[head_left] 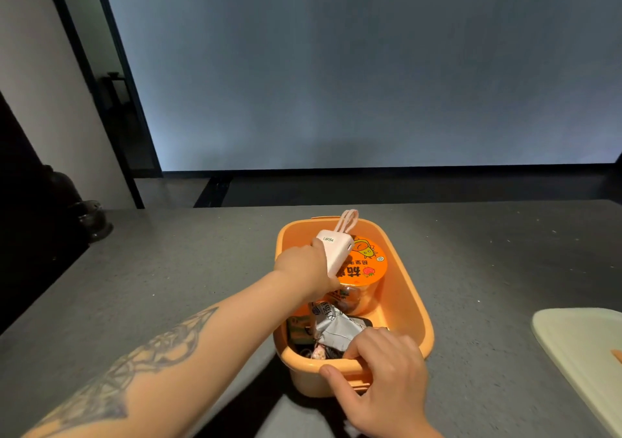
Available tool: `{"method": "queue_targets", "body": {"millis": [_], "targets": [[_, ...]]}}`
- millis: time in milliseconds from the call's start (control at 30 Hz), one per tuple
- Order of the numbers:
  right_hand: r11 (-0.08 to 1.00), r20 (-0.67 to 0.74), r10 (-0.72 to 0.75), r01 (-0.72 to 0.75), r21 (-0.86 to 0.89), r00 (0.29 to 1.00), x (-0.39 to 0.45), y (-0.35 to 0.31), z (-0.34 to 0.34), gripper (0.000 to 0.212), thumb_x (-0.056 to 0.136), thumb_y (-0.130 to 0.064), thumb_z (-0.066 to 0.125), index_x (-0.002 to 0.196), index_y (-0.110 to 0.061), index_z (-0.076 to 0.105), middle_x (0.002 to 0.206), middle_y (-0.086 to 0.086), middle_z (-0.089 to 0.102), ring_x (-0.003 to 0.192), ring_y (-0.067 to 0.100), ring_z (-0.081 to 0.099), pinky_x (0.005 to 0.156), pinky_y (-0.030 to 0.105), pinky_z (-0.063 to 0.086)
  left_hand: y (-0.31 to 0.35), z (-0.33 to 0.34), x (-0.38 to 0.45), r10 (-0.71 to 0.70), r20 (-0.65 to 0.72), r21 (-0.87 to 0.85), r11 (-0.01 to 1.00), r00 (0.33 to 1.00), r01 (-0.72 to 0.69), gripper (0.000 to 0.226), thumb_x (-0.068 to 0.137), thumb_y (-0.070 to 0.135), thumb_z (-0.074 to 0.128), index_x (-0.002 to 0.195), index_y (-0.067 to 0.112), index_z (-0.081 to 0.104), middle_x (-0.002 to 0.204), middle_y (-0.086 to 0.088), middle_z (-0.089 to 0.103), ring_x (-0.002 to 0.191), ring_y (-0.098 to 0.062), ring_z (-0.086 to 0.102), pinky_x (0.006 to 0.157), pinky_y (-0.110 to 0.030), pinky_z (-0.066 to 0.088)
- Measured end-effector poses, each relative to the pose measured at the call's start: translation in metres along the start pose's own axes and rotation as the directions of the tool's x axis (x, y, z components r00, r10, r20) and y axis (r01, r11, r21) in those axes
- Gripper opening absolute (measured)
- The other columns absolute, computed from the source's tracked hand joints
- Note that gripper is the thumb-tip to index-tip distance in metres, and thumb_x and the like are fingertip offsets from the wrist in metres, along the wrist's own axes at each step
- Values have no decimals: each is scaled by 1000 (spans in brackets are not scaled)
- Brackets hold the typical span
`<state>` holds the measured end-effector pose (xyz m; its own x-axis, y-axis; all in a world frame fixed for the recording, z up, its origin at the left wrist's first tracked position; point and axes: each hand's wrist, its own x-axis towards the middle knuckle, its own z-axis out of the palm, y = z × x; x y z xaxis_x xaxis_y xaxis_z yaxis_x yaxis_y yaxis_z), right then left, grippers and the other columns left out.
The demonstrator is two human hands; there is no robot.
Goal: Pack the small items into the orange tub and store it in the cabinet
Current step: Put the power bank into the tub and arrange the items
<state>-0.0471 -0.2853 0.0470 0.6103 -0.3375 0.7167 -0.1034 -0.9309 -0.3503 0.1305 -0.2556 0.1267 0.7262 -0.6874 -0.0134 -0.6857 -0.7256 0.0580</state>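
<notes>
1. Presently, head view: the orange tub (409, 306) stands on the grey bench (168, 269), near its front edge, directly before the person.
2. Left hand (304, 269) is clenched around a small white power bank (336, 250) with a looped cord, held over the far half of the tub, just above the orange-lidded noodle cup (365, 269) standing inside.
3. Right hand (383, 373) grasps the tub's near rim, thumb outside and fingers curled over the edge, steadying it.
4. Contents at the near end: a crumpled silver packet (336, 328) and darker small items beneath, too jumbled to identify.
5. A pale lid-like panel (582, 353) lies on the bench to the right, well apart from the tub.
6. Judgement: packing step is in hand; the tub is not yet stored, and no cabinet is visible.
7. Next move calls for lowering the power bank into free space beside the cup, then releasing it.
</notes>
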Motion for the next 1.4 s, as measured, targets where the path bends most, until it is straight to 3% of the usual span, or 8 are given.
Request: {"method": "queue_targets", "body": {"millis": [133,300,467,733,933,1067,1267,1400], "targets": [[1000,5,1,-1,-3,1000,0,1,-1,39,66,-60,70,62,-26,52,61,-16,47,60,5,44,59,24,27,-5,3,3,-100,-48,-243,966,994,86,62,84,36,53,134,7,29,91,-6,56,71,-24,56,52,-29,43],[1000,8,-5,5,-8,1000,-1,2,0,39,67,-60,70,63,-26,51,61,-15,46,60,5,44,59,24,26,-20,13,5,-6,-231,-246,968,973,-52,62,91,8,46,143,20,14,83,-8,63,61,-23,58,53,-36,53],[1000,17,-7,8,-8,1000,-2,2,0,40,69,-60,69,62,-26,50,60,-15,45,59,6,42,60,25,26,-21,18,-3,21,-286,-470,868,958,-159,42,92,22,53,132,23,40,105,-2,68,89,-20,65,77,-40,57],[1000,33,10,-10,-8,999,0,-1,-4,40,72,-60,66,63,-26,49,62,-15,45,61,6,42,59,24,24,-43,48,-52,92,-281,-650,714,955,-260,19,86,22,58,100,32,65,102,13,64,100,-4,56,90,-28,44],[1000,28,3,-3,8,1000,1,0,-5,41,69,-58,71,60,-25,48,58,-13,45,60,4,41,57,24,24,-52,29,-19,241,-302,-300,894,922,-332,39,88,26,52,126,26,52,135,4,52,129,-17,41,113,-39,24],[999,68,23,-25,27,997,0,4,-9,41,70,-63,68,61,-28,48,60,-17,42,60,-1,37,59,20,25,-54,15,23,303,-151,3,952,941,-306,61,87,35,58,141,20,35,152,-4,32,141,-23,26,118,-41,14],[999,87,33,-34,9,996,-1,4,-10,41,68,-68,66,64,-31,48,63,-21,43,63,-3,38,62,17,26,-40,17,36,288,-93,-32,956,953,-292,39,79,40,69,106,17,53,114,-4,59,109,-25,51,94,-41,45],[1000,64,10,-10,8,998,-2,5,-9,40,67,-65,68,63,-29,50,63,-18,46,63,0,42,62,20,26,-52,7,37,336,122,-146,937,934,-317,59,79,27,72,130,15,45,128,-4,55,113,-24,53,94,-37,47]]}}
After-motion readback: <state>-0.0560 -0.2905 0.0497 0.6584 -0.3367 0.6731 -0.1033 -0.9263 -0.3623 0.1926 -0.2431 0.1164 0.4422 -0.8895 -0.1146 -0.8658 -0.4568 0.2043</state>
